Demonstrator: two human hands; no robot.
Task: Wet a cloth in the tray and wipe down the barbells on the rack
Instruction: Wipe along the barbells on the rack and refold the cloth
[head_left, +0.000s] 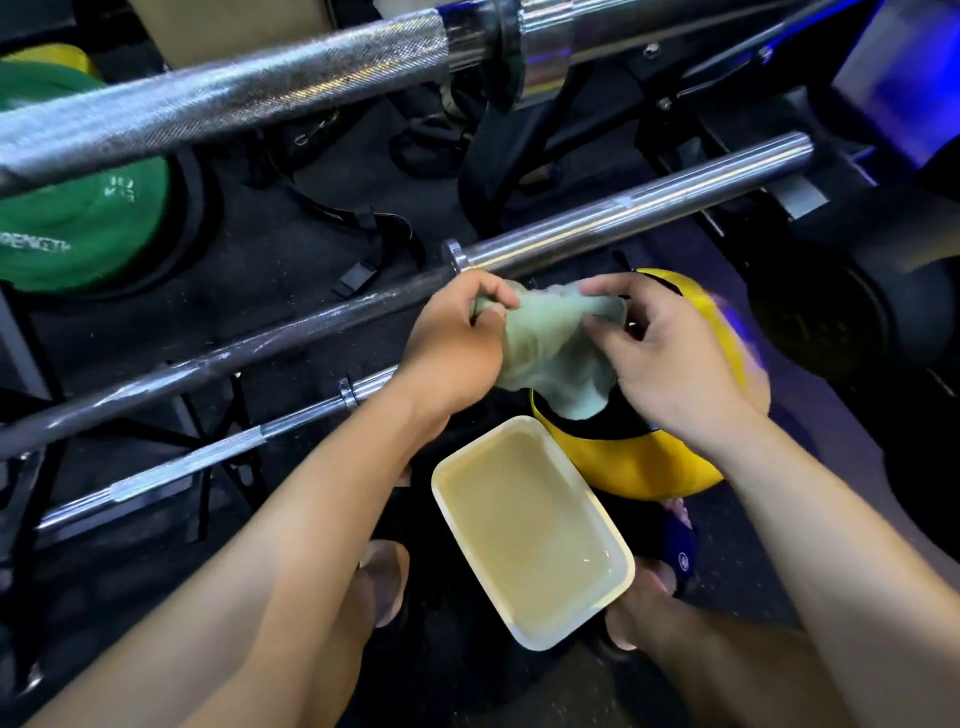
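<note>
From my remote seat I see three long steel barbells on the dark rack: a thick knurled chrome bar (223, 98) across the top, a smooth chrome-sleeved bar (623, 213) in the middle, and a thinner grey bar (182, 462) lowest. Beside them lie a round green weight plate (78, 218) and a yellow-and-black plate (670, 452). On the floor between the feet sits the white rectangular plastic tray (618, 551), holding cloudy water. My left hand (452, 348) and right hand (670, 353) both pinch the pale green cloth (550, 358), fingers curled into its upper corners, just in front of the middle bar and above the tray. I judge the cloth is being spread; I would fold it into a flat pad, then wrap the shaft and wipe along it.
</note>
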